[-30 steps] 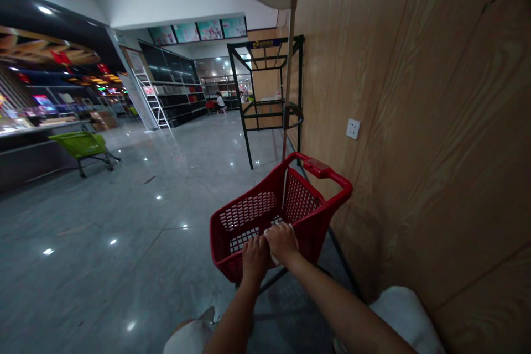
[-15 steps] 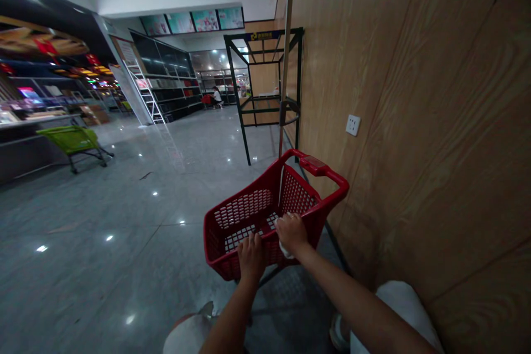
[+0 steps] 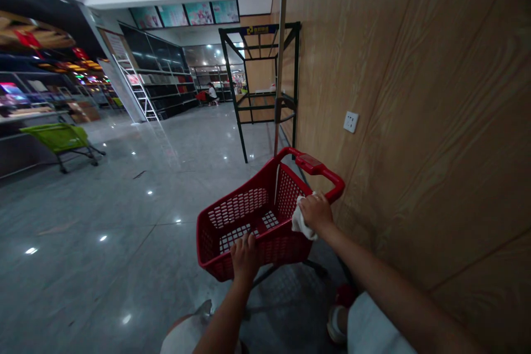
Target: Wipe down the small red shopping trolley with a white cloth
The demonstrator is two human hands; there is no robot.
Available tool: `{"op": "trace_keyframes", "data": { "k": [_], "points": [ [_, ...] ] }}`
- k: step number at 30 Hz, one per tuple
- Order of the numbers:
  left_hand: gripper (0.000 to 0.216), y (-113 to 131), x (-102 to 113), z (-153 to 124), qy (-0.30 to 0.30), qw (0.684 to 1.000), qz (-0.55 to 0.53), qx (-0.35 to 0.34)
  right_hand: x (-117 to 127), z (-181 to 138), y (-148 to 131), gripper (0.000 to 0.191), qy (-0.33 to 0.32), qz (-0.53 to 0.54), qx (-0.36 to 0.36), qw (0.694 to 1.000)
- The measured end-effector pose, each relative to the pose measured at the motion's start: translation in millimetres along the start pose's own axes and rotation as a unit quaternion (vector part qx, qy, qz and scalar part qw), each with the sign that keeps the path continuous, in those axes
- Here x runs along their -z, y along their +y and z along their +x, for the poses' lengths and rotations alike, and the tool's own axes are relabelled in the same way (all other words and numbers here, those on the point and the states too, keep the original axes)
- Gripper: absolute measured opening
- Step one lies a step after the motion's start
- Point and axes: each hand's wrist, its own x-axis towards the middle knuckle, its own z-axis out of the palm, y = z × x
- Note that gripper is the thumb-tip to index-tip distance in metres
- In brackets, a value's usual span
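Observation:
A red plastic shopping cart (image 3: 249,215) stands on the grey tiled floor, right beside a wooden wall. My left hand (image 3: 244,257) grips the cart's near rim with its fingers curled over the edge. My right hand (image 3: 317,213) is closed on a white cloth (image 3: 299,224) and presses it against the right rim of the basket, just below the red handle (image 3: 319,168).
A wooden panel wall (image 3: 415,121) with a white socket (image 3: 350,121) runs along the right. A black metal rack (image 3: 261,74) stands behind the cart. A green cart (image 3: 58,138) sits far left, a ladder (image 3: 135,86) and shelves beyond. A person crouches far back.
My right hand has slid with the cloth along the cart's rim, from the near edge beside my left hand toward the handle. My left hand has stayed on the near rim.

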Motion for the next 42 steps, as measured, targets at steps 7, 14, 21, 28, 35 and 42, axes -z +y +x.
{"op": "trace_keyframes", "data": {
  "k": [7, 14, 21, 28, 35, 42],
  "points": [
    [0.031, 13.9, 2.3, 1.0, -0.015, 1.0, -0.004, 0.007, -42.2, -21.7, -122.7, 0.028, -0.053, 0.094, 0.07, 0.992],
    [0.027, -5.8, 2.4, -0.8, -0.021, 0.998, -0.007, -0.051, -43.3, -20.4, -81.6, 0.025, -0.043, 0.08, 0.14, 0.986],
    [0.029, 0.9, -4.7, -0.1, 0.009, 1.0, -0.005, -0.003, -6.8, -11.6, 41.0, 0.028, 0.056, 0.024, 0.056, 0.997],
    [0.026, 21.0, 2.0, 6.3, -0.017, 1.0, -0.015, 0.007, -43.0, -22.9, -83.8, 0.027, -0.018, 0.088, 0.102, 0.991],
    [0.03, -3.1, 21.3, 15.6, -0.088, 0.992, -0.043, -0.083, -42.8, -10.8, -93.1, 0.023, -0.099, 0.068, 0.175, 0.977],
    [0.026, -51.8, 32.6, 8.7, -0.143, 0.99, -0.006, -0.005, -18.1, -1.6, 7.6, 0.029, -0.001, 0.01, 0.091, 0.996]
  ]
}}
